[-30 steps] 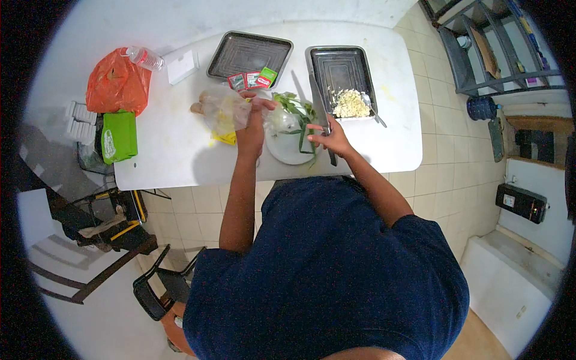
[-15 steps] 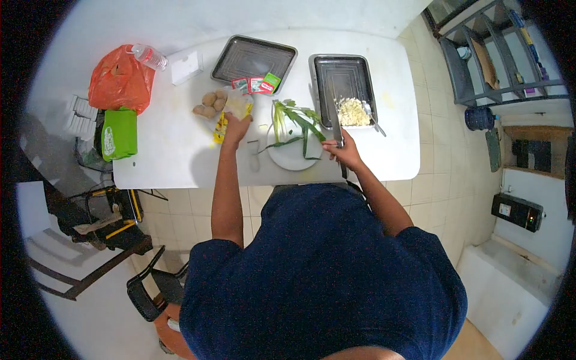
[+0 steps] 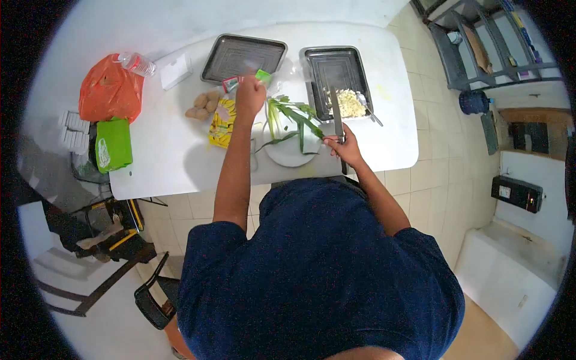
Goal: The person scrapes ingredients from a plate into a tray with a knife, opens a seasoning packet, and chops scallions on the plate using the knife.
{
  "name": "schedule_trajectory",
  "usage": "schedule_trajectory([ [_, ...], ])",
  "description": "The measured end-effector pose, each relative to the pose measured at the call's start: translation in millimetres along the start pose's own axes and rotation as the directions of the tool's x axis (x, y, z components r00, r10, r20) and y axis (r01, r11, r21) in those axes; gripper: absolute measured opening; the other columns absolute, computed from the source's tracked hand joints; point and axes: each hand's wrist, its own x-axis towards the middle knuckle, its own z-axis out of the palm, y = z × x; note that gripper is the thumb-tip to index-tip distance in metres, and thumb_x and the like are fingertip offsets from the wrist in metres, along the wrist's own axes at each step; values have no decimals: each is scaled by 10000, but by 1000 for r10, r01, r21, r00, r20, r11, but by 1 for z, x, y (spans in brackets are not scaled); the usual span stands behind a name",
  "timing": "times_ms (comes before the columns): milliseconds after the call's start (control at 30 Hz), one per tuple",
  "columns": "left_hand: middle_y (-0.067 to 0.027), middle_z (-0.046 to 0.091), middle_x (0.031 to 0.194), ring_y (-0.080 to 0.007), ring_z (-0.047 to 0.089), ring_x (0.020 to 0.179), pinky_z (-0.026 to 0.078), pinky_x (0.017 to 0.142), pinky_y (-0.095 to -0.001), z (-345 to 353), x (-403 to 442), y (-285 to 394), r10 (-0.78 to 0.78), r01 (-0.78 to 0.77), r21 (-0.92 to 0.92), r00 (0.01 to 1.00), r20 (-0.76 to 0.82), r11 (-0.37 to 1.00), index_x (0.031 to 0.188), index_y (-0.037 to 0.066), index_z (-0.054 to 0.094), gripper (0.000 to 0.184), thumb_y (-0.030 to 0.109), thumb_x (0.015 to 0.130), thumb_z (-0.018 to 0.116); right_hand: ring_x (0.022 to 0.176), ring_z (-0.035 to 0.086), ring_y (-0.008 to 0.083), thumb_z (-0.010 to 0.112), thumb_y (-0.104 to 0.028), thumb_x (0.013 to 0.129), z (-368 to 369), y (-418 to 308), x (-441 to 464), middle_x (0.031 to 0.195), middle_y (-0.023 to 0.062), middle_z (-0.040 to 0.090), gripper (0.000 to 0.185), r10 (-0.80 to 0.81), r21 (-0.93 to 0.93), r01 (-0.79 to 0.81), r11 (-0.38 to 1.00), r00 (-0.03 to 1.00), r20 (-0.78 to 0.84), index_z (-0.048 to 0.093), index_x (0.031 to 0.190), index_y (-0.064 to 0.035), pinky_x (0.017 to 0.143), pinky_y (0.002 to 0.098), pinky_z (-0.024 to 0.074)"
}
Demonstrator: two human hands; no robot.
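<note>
Green stalks (image 3: pixel 292 111) overhang the plate (image 3: pixel 288 158) between right fingers (image 3: pixel 332 142) gripping a knife (image 3: pixel 336 112) and left fingers (image 3: pixel 257 87), curled, grip unclear.

Packets (image 3: pixel 231 84) partly hidden behind left hand (image 3: pixel 251 97); clear plastic (image 3: pixel 292 75) blurred.

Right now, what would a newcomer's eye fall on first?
Probably the bright orange plastic bag at the picture's far left, just above a lime-green bag. Next might come the long metal knife in the person's right grip, then the leafy green stalks over a round white plate near the middle.
</note>
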Motion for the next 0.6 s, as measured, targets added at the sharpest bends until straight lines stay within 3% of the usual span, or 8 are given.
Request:
schedule_trajectory([
  [67, -256, 650, 1053, -470, 610, 979, 507, 865, -481, 39, -27, -37, -129, 97, 149, 966, 226, 984, 1097, -34, 583, 549, 336, 718, 725, 494, 570, 109, 745, -53, 822, -2, 0, -8, 899, 95, 715, 728, -8, -2, 8, 1000, 1000, -28, 343, 1428, -43, 423, 236, 456],
  [133, -245, 630, 1110, -452, 592, 1039, 496, 885, -489, 59, -50, -40, -131, 111, 221, 988, 78, 969, 1143, -13, 567, 638, 394, 691, 759, 516, 578, 106, 739, -43, 825, 0, -2, -11, 901, 97, 714, 717, -10, -6, 9, 1000, 999, -39, 349, 1426, -48, 426, 233, 456],
  [233, -232, 603, 1168, -444, 560, 1097, 488, 900, -497, 79, -51, -31, -309, 280, 232, 946, 98, 932, 1190, 16, 549, 681, 400, 680, 785, 571, 603, 104, 735, -35, 826, -2, -5, -21, 901, 97, 715, 705, 26, -25, -27, 999, 998, -55, 358, 1421, -56, 434, 231, 464],
  [333, -220, 582, 1192, -438, 529, 1136, 481, 915, -498, 112, -39, -53, -226, 219, 106, 972, 58, 970, 1216, 30, 532, 677, 357, 689, 802, 629, 631, 110, 736, -34, 824, -5, -6, -20, 902, 94, 715, 693, 59, -53, -61, 997, 997, -52, 368, 1410, -57, 455, 235, 491],
  [367, -207, 597, 1140, -415, 577, 1054, 494, 903, -468, 127, -34, -68, -166, 167, 68, 986, -27, 984, 1210, 35, 536, 638, 289, 693, 810, 644, 638, 113, 737, -34, 824, -4, -4, -19, 902, 93, 715, 689, 54, -57, -58, 997, 997, -60, 370, 1407, -54, 463, 238, 501],
  [467, -212, 616, 1123, -388, 614, 1012, 503, 901, -436, 118, -31, -59, -158, 150, -219, 987, -21, 964, 1217, 23, 524, 654, 270, 689, 821, 665, 650, 124, 738, -38, 825, -5, -8, -19, 904, 89, 712, 676, 46, -42, -49, 998, 996, -75, 376, 1396, -42, 483, 243, 525],
  [500, -229, 630, 1122, -360, 639, 1005, 504, 900, -426, 106, -36, -39, -290, 289, -253, 956, 31, 923, 1213, 10, 514, 656, 261, 690, 821, 668, 653, 128, 739, -40, 826, -4, -9, -20, 904, 87, 711, 672, 46, -28, -49, 998, 996, -77, 377, 1393, -38, 488, 244, 531],
  [600, -237, 657, 1071, -351, 640, 1035, 499, 900, -442, 114, -35, -50, -177, 179, -105, 984, 23, 978, 1203, 4, 510, 639, 255, 698, 811, 674, 655, 132, 747, -47, 824, -3, -12, -19, 904, 88, 710, 680, 89, -39, -94, 995, 991, -97, 376, 1393, -26, 488, 245, 532],
])
